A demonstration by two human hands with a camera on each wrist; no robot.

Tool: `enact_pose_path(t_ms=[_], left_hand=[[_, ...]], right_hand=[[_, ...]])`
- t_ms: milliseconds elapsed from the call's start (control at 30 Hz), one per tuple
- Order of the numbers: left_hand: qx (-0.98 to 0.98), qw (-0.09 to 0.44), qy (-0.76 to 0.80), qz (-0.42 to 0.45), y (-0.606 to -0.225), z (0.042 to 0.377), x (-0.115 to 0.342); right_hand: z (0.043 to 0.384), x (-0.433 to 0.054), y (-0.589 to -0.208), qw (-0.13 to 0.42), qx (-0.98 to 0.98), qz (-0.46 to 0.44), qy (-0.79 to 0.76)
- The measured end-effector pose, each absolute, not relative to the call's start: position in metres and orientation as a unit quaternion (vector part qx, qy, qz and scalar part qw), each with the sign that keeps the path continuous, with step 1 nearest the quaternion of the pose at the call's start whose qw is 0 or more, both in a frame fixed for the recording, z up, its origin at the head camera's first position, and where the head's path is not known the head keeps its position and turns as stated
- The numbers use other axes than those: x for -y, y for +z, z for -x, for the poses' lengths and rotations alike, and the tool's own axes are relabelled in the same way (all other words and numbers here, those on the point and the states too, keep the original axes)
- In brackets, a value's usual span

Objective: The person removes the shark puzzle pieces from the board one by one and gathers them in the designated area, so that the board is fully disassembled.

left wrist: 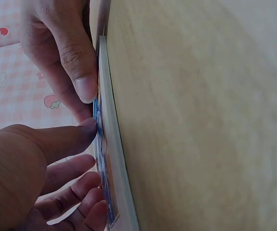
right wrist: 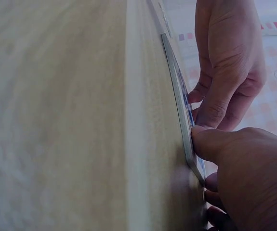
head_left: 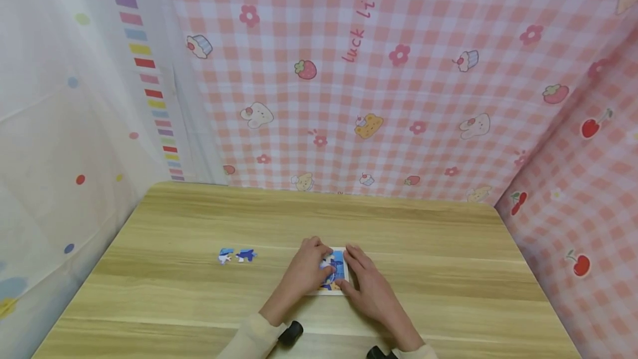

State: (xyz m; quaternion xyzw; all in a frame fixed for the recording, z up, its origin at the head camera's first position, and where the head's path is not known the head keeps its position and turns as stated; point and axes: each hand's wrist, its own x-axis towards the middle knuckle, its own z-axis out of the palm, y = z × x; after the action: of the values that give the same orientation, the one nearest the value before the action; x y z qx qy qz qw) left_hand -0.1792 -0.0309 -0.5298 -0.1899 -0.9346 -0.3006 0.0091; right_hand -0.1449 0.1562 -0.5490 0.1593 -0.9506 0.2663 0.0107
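A small jigsaw puzzle (head_left: 336, 262) with a blue cartoon picture lies on the table in a white-edged tray (head_left: 329, 293). My left hand (head_left: 306, 267) covers its left part, with thumb (left wrist: 87, 131) and fingertips resting on the picture. The right hand (head_left: 371, 284) holds the tray at its right side. Its thumb (right wrist: 205, 139) lies over the near right corner, and its other fingers are along the right edge. Two loose puzzle pieces, a blue-and-white one (head_left: 225, 256) and a dark blue one (head_left: 246, 255), lie to the left of the hands.
The wood-grain table (head_left: 164, 281) meets a pink checked cloth (head_left: 349, 98) at the back. White dotted cloth (head_left: 60, 143) hangs at the left, and a cherry-print cloth (head_left: 588, 209) at the right. Black wrist cameras show at both sleeves.
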Motion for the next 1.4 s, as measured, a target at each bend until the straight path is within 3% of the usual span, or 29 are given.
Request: enact_pose_path(t_ms=[333, 1400], left_hand=[[0.938, 0.006, -0.265, 0.222, -0.5296, 0.1841, 0.0326], [0.914, 0.018, -0.377, 0.147, -0.5348, 0.1856, 0.0261]], right_hand=[[0.1459, -0.1561, -0.5479, 0.007, 0.951, -0.16, 0.266], [0.144, -0.1556, -0.5505, 0.022, 0.949, -0.16, 0.271]])
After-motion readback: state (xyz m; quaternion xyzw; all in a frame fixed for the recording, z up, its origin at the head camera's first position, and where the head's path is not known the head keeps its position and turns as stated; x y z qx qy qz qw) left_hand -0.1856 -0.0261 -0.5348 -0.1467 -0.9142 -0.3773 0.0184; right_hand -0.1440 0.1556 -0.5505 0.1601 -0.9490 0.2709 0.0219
